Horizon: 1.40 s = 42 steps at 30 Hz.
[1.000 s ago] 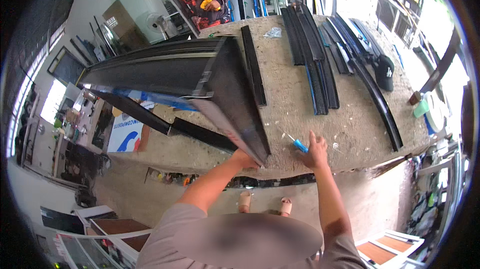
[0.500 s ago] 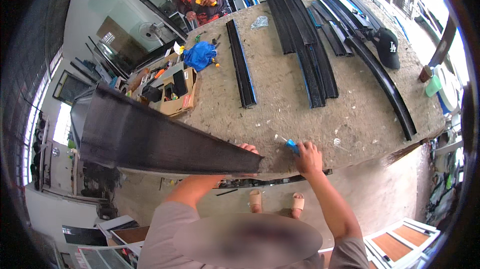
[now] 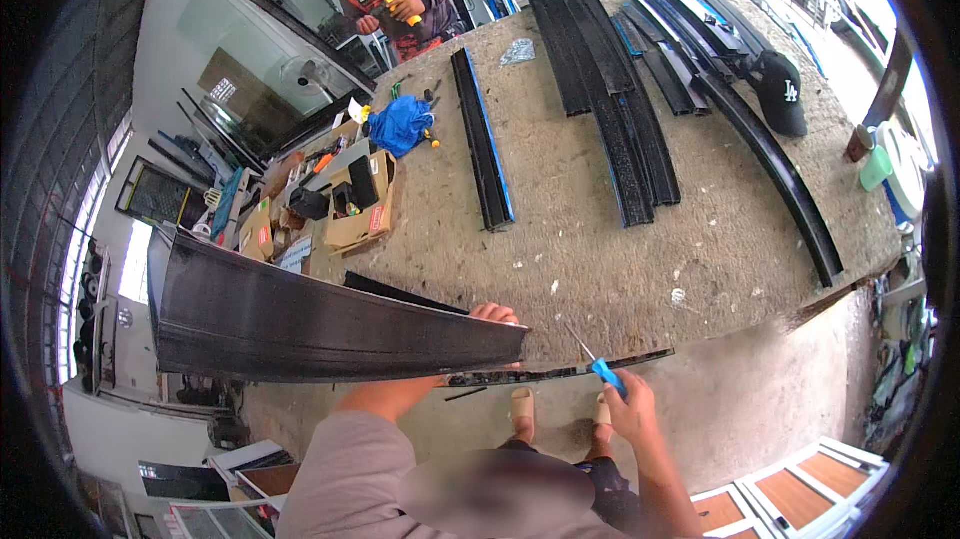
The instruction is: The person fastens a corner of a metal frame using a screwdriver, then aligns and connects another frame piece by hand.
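A long, wide black metal profile (image 3: 320, 319) reaches from the left side to the near edge of the workbench (image 3: 570, 269). My left hand (image 3: 495, 315) grips it near its right end, with fingers curled over the far edge; the thumb is hidden behind it. My right hand (image 3: 634, 407) is closed round the blue handle of a screwdriver (image 3: 606, 376). Its thin shaft points up and away, toward the bench, a short way right of the profile's end. Another dark strip (image 3: 395, 291) shows behind the profile.
Several black profiles (image 3: 620, 109) lie across the bench, one long curved piece (image 3: 785, 179) at right. A black cap (image 3: 777, 94) and green cup (image 3: 875, 168) stand right. Cardboard box (image 3: 360, 224) and blue bag (image 3: 400, 126) lie left. Beyond, a person holds a yellow power tool (image 3: 402, 5).
My right hand has drawn the screwdriver back from the bench toward me. The profile's near side sits lower in view. The other person's free hand has risen toward the yellow tool.
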Available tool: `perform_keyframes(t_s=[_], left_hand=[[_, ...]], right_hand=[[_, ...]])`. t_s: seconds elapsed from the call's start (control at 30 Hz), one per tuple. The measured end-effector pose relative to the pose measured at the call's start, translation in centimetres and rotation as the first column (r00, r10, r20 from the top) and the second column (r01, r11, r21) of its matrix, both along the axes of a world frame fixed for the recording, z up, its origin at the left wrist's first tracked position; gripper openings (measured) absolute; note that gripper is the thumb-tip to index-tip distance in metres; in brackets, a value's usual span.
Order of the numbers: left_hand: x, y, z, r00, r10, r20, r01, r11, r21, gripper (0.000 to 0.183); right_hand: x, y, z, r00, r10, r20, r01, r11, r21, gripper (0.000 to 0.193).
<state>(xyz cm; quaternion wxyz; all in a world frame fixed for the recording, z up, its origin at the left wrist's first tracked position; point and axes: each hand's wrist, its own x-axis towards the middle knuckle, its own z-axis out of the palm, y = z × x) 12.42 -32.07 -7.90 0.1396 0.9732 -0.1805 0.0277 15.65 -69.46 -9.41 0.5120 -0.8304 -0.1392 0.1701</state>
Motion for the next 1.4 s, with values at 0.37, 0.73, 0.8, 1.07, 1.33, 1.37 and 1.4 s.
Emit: perform_keyframes(t_s=[0.37,0.73,0.8,1.07,1.33,1.37,1.4], left_hand=[[0.0,0.9,-2.0,0.987,-0.073,0.142,0.065,0.996,0.063,0.077],[0.0,0.8,-2.7,1.000,-0.011,-0.016,0.013,0.990,0.140,0.076],[-1.2,4.6,-7.4,0.985,0.046,-0.164,-0.046,0.999,0.000,0.075],[-0.6,0.3,-0.7,0.999,0.051,-0.001,-0.051,0.999,0.006,0.075],[-0.5,0.6,-1.1,1.000,0.021,0.007,-0.021,1.000,0.023,0.078],[-0.4,0.6,-1.2,1.000,0.020,0.000,-0.020,1.000,0.023,0.078],[-0.3,0.6,-1.4,1.000,0.014,0.028,-0.014,1.000,0.001,0.078]], right_hand=[[-7.1,5.1,-2.7,0.912,0.111,-0.395,-0.038,0.982,0.187,0.032],[-11.3,6.9,-5.3,0.841,0.194,-0.504,-0.079,0.967,0.241,0.046],[-11.3,7.3,-5.3,0.852,0.232,-0.469,-0.099,0.952,0.291,0.036],[-10.3,4.1,-4.2,0.831,0.127,-0.542,-0.010,0.977,0.213,0.034],[-8.4,2.9,-3.1,0.875,0.113,-0.470,-0.044,0.987,0.155,0.042],[-8.1,2.7,-3.1,0.905,0.109,-0.411,-0.072,0.992,0.105,0.042],[-7.8,2.6,-3.0,0.930,0.109,-0.351,-0.096,0.994,0.054,0.043]])
